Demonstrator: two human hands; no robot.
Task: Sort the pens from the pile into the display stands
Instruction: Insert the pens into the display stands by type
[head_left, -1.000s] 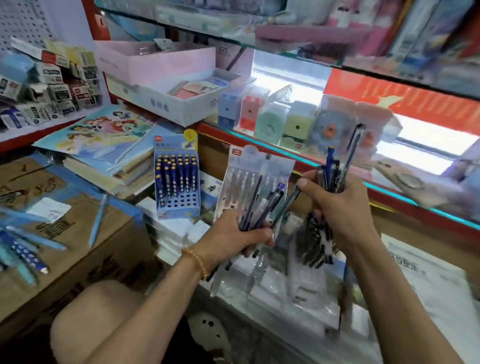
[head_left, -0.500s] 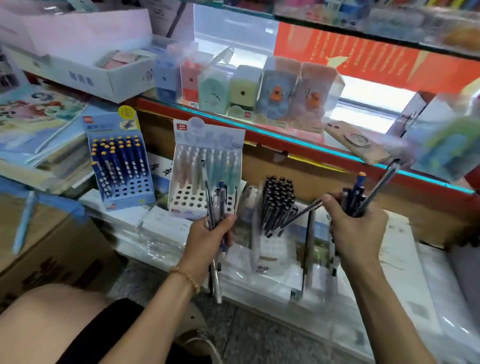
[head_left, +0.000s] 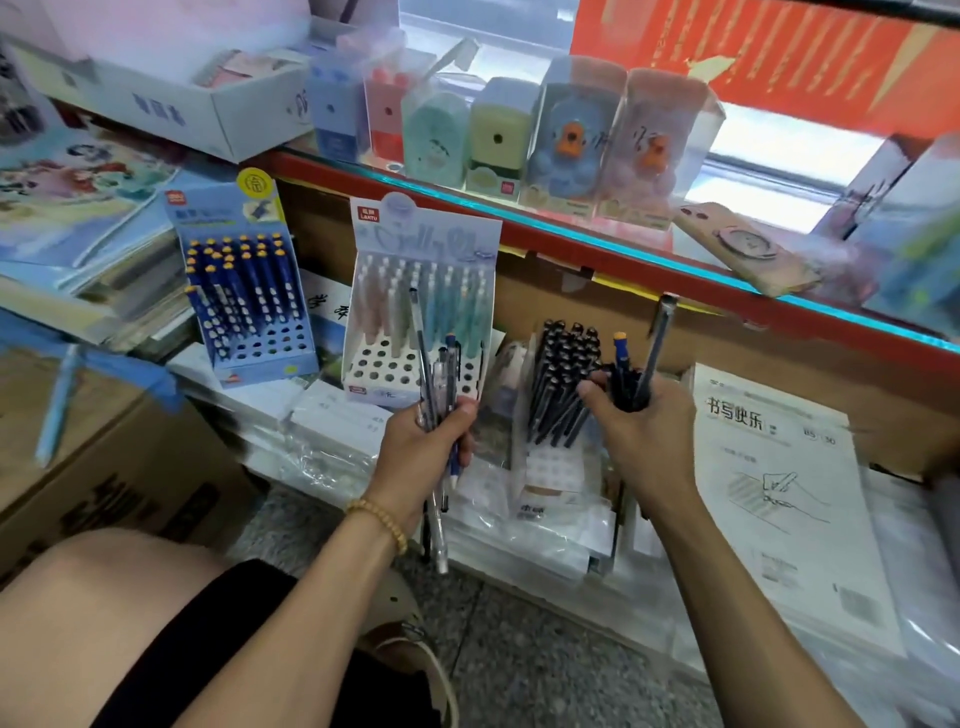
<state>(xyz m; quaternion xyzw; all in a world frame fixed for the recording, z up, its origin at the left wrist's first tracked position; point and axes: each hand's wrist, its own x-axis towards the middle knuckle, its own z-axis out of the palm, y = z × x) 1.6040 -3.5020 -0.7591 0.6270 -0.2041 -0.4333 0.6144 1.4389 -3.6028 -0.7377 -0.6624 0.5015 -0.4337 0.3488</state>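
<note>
While both fists are crowded with mixed pens, a loose one could slide out and drop to the floor, or a pen could land in the wrong stand. Just below the pastel stand (head_left: 415, 332), the left hand (head_left: 421, 447) has its fingers (head_left: 465, 415) clenched round a bundle of pens (head_left: 436, 384). Right of that stand, beside the black-pen stand (head_left: 563, 384), the right hand (head_left: 641, 431) clutches a second bunch (head_left: 636, 374).

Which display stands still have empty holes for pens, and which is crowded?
Free holes: the front rows of the white stand, below its pastel pens, and the lower right of the blue stand. The black-pen stand is packed beside the right hand.
</note>
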